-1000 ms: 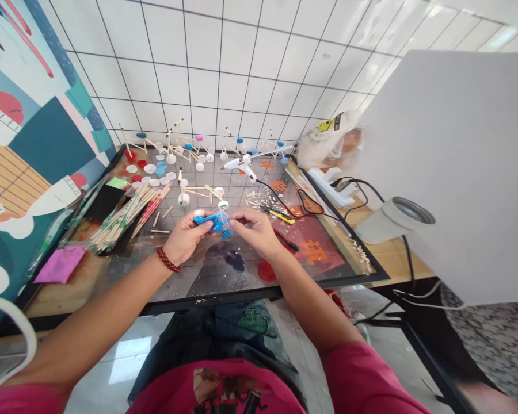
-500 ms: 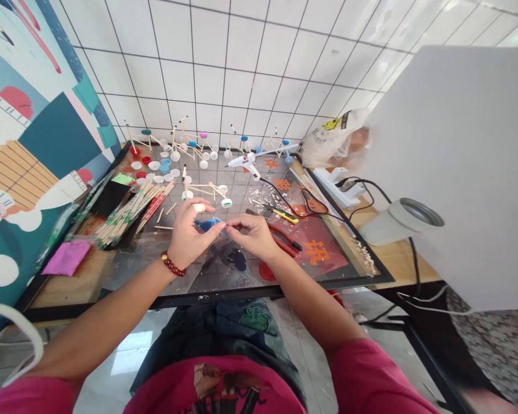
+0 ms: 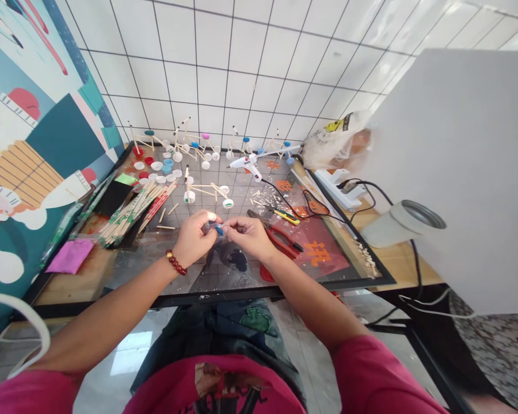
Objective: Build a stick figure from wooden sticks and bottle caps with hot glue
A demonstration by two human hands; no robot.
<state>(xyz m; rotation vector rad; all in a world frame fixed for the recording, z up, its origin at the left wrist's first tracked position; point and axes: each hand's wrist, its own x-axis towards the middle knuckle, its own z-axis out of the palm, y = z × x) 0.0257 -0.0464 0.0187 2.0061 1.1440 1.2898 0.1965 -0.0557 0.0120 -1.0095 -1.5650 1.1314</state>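
Both hands meet over the near middle of the glass-topped table (image 3: 129,270). My left hand (image 3: 195,238) is closed, pinching a small blue piece in clear plastic (image 3: 218,230). From the other side, the fingertips of my right hand (image 3: 251,236) are closed on the same plastic. The fingers hide much of it, so its exact kind is unclear. Just beyond the hands stands a small stick frame with bottle-cap wheels (image 3: 207,188). Red-handled pliers (image 3: 285,240) lie beside my right hand, and short cut sticks (image 3: 166,227) lie to the left.
Several stick-and-cap models (image 3: 194,144) line the wall side. A white glue gun (image 3: 247,165) lies with its cord running right, near a yellow cutter (image 3: 287,216). Bundled sticks (image 3: 127,221), loose caps (image 3: 156,166) and a pink packet (image 3: 71,256) occupy the left. A power strip (image 3: 339,187) sits right.
My left fingers have curled in around the blue piece, which is now bunched between both hands. The hands have shifted slightly downward in view.
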